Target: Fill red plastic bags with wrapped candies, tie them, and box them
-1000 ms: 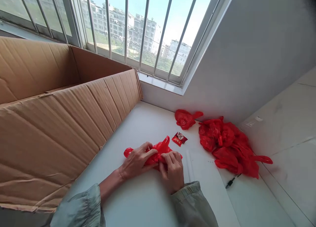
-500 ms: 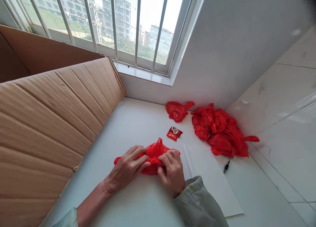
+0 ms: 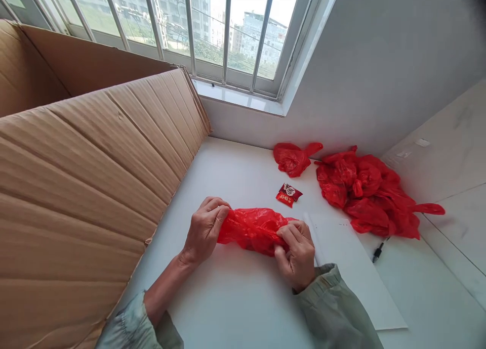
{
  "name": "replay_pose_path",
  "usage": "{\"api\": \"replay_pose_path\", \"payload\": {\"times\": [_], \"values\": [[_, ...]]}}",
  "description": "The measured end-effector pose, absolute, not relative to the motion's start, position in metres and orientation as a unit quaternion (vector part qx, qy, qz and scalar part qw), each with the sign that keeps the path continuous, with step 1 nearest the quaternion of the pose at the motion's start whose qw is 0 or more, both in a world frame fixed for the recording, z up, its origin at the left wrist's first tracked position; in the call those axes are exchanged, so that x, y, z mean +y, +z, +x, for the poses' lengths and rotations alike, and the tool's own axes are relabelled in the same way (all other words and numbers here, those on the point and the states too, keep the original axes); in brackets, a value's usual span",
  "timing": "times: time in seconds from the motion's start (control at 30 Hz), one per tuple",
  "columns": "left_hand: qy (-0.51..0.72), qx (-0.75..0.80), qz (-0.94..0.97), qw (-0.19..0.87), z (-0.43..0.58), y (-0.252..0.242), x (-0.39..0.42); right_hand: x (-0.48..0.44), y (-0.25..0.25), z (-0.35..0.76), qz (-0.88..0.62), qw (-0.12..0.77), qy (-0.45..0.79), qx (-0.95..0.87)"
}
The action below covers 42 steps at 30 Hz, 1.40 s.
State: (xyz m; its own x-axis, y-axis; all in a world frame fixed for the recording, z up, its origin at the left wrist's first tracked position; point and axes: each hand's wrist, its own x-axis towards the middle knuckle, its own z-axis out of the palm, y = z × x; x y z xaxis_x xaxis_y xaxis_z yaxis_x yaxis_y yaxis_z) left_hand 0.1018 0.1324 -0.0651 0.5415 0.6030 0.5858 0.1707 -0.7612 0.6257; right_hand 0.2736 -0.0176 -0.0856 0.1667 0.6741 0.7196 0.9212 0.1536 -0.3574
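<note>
A red plastic bag [image 3: 255, 230] is stretched sideways between my two hands, just above the white tabletop. My left hand [image 3: 205, 228] grips its left end, the fingers curled tight around the film. On the other side my right hand [image 3: 296, 250] pinches the bag's right part between thumb and fingers. The film is crumpled, and whatever may be inside it cannot be made out. Just beyond the bag lie small red packets [image 3: 288, 194] with printed lettering, side by side or overlapping.
A large open cardboard box [image 3: 94, 187] fills the left side. At the back sit a small red bag [image 3: 291, 159] and a heap of red bags [image 3: 368, 192] by the wall. A white board [image 3: 357, 268] and a black plug [image 3: 377, 253] lie at right. A barred window [image 3: 212, 30] is behind.
My left hand has drawn away to the left end of the bag, pulling the film out longer and flatter. My right hand keeps its pinch. The view has shifted slightly.
</note>
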Motion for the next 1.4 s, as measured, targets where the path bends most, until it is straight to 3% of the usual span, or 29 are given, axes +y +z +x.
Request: {"api": "replay_pose_path", "payload": {"times": [0.07,0.17,0.27,0.33,0.47,0.63,0.83,0.9,1.07,1.13,1.2,1.3,1.4], "values": [[0.434,0.228,0.846,0.209,0.100,-0.062,0.128,-0.017,-0.084,0.273,-0.633,0.423,-0.155,-0.630],[0.436,0.104,0.889,0.096,0.099,-0.057,0.117,-0.016,-0.079,0.270,-0.637,0.400,-0.169,-0.637],[0.368,-0.011,0.930,0.004,0.102,-0.054,0.108,-0.015,-0.076,0.269,-0.637,0.366,-0.194,-0.650],[0.329,-0.027,0.944,-0.002,0.104,-0.054,0.106,-0.015,-0.076,0.268,-0.633,0.358,-0.214,-0.652],[0.375,0.036,0.918,0.121,0.102,-0.052,0.115,-0.016,-0.077,0.271,-0.637,0.391,-0.224,-0.626],[0.517,0.299,0.688,0.411,0.098,-0.047,0.126,-0.016,-0.077,0.282,-0.661,0.507,-0.157,-0.531],[0.556,0.315,0.621,0.454,0.099,-0.048,0.120,-0.021,-0.079,0.276,-0.648,0.587,-0.016,-0.485],[0.560,0.283,0.676,0.386,0.097,-0.047,0.115,-0.023,-0.077,0.271,-0.636,0.581,-0.010,-0.508],[0.526,0.205,0.825,0.020,0.092,-0.041,0.105,-0.024,-0.071,0.267,-0.596,0.484,-0.132,-0.627],[0.521,0.213,0.826,-0.026,0.091,-0.038,0.103,-0.025,-0.071,0.270,-0.596,0.488,-0.161,-0.617],[0.534,0.253,0.806,0.019,0.090,-0.035,0.102,-0.026,-0.073,0.275,-0.596,0.536,-0.144,-0.581],[0.559,0.347,0.732,0.177,0.090,-0.029,0.103,-0.025,-0.075,0.280,-0.579,0.605,-0.087,-0.539],[0.581,0.383,0.645,0.315,0.091,-0.023,0.104,-0.023,-0.071,0.284,-0.557,0.618,-0.011,-0.555]]}}
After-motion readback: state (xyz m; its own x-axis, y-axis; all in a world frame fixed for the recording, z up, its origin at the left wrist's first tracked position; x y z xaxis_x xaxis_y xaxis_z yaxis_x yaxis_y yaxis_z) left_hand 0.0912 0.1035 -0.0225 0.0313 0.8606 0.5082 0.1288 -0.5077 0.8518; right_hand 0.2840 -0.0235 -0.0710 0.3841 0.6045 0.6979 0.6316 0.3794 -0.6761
